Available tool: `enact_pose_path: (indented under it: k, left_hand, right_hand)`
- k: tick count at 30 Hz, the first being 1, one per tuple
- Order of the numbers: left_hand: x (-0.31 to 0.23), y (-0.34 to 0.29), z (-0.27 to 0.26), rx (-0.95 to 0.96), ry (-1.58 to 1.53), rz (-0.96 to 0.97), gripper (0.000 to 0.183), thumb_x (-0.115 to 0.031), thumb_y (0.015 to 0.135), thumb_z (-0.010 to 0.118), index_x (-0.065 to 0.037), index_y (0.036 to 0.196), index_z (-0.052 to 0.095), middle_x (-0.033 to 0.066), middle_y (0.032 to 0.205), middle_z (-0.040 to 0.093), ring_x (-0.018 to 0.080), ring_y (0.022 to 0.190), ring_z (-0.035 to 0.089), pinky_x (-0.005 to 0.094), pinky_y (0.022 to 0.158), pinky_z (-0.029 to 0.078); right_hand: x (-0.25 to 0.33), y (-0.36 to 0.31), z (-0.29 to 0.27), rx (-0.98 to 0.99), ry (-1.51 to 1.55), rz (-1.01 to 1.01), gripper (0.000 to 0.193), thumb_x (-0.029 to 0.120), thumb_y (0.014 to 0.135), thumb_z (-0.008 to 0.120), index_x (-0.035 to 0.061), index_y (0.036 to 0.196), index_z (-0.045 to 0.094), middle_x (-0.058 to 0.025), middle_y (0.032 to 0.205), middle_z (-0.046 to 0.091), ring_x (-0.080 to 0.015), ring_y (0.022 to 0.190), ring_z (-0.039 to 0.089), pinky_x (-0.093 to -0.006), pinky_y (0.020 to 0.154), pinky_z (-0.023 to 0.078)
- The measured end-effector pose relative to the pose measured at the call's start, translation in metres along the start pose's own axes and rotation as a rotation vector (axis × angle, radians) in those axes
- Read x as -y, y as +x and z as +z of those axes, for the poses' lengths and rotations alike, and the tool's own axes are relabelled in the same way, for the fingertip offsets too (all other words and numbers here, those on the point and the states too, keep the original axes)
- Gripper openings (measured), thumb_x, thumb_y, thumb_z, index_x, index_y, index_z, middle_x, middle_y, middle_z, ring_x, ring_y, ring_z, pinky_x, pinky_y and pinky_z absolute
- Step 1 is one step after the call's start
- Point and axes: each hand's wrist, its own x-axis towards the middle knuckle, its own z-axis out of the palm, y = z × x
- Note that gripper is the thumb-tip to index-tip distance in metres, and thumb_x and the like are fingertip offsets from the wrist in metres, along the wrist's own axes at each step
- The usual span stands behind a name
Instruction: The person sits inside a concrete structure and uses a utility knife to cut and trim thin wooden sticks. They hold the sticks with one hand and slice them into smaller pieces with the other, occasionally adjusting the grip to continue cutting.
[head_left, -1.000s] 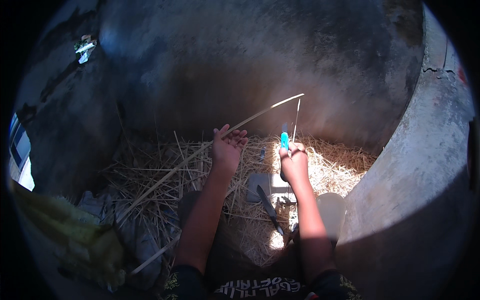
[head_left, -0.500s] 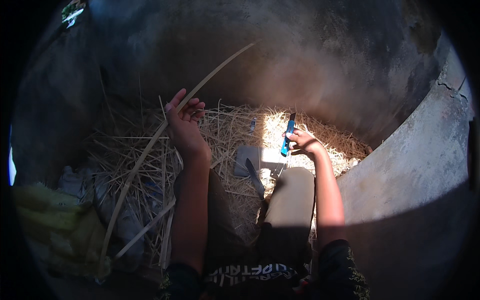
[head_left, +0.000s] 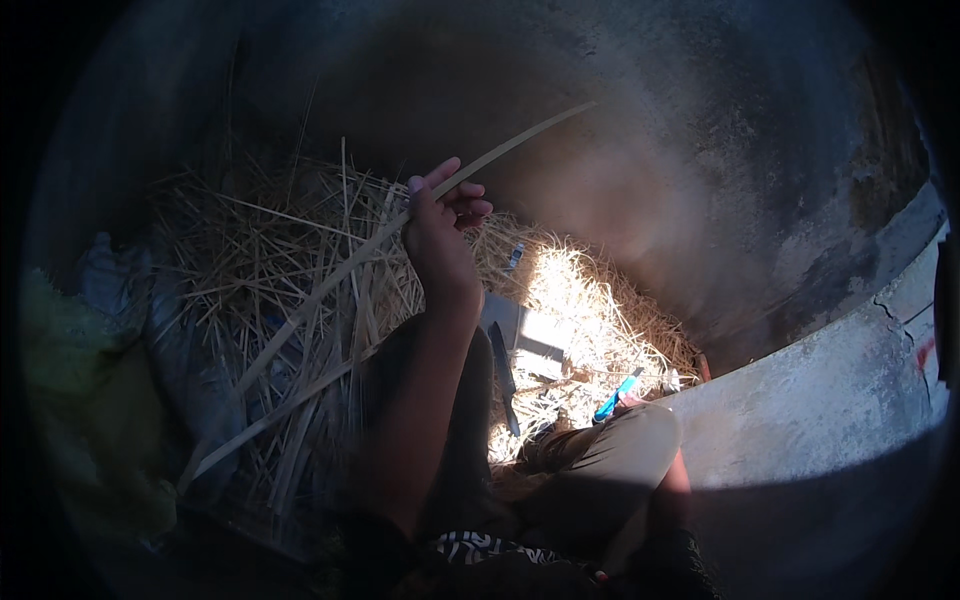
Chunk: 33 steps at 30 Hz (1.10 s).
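Observation:
My left hand [head_left: 447, 235] is raised over the straw-coloured shavings, its thumb and fingers closed round a long thin bamboo strip [head_left: 300, 318]. One end of the strip curves up past the hand; the other slants to the lower left. Low on the right, beside my bent knee, a blue utility knife [head_left: 618, 396] lies close to the shavings. The fingers of my right hand [head_left: 633, 399] show at its handle, and the knee hides the rest of that hand.
Several loose strips and shavings [head_left: 270, 250] cover the ground. A dark knife blade [head_left: 504, 378] lies next to a grey flat block [head_left: 502, 314]. Beyond the block is a small blue item [head_left: 515, 256]. A yellow-green sack [head_left: 80, 380] sits at left; a curved concrete wall [head_left: 820, 360] rises at right.
My right hand has lowered the utility knife from above the sunlit shavings down beside my knee, which now covers most of the hand. The left hand still holds the strip; the view has shifted.

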Motion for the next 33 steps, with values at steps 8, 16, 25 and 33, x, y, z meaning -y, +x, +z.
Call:
enact_pose_path:
  k: [8,16,25,33]
  left_hand:
    - [-0.003,0.010,-0.008,-0.100,0.038,0.110,0.051,-0.044,0.106,0.034,-0.002,0.118,0.061,0.0058,0.089,0.066,0.0118,0.076,0.061,0.0271,0.072,0.047]
    - [-0.025,0.019,-0.024,-0.182,0.025,0.158,0.047,-0.040,0.106,0.034,-0.003,0.124,0.057,0.0054,0.095,0.067,0.0119,0.078,0.062,0.0289,0.076,0.046]
    - [-0.019,0.017,-0.025,-0.150,0.029,0.156,0.047,-0.040,0.106,0.036,-0.003,0.125,0.057,0.0060,0.096,0.067,0.0118,0.079,0.062,0.0294,0.077,0.046]
    - [-0.002,0.016,-0.017,-0.159,-0.008,0.115,0.047,-0.042,0.106,0.036,-0.003,0.122,0.058,0.0052,0.093,0.067,0.0121,0.077,0.063,0.0280,0.072,0.046]
  right_hand:
    - [0.031,-0.077,-0.007,-0.013,-0.002,-0.078,0.025,0.022,0.098,0.060,0.0091,0.120,0.061,-0.0038,0.098,0.064,-0.0176,0.084,0.059,-0.0338,0.075,0.051]
    - [0.029,-0.091,-0.008,-0.011,0.032,-0.111,0.026,0.022,0.098,0.061,0.0093,0.120,0.061,-0.0036,0.097,0.064,-0.0174,0.084,0.059,-0.0336,0.076,0.051]
    - [0.034,-0.095,-0.009,-0.014,0.045,-0.111,0.026,0.022,0.098,0.061,0.0095,0.120,0.061,-0.0034,0.097,0.063,-0.0173,0.083,0.059,-0.0333,0.077,0.050]
    - [0.043,-0.108,-0.020,-0.029,0.036,-0.137,0.026,0.022,0.098,0.061,0.0097,0.120,0.061,-0.0032,0.096,0.063,-0.0171,0.083,0.059,-0.0331,0.077,0.050]
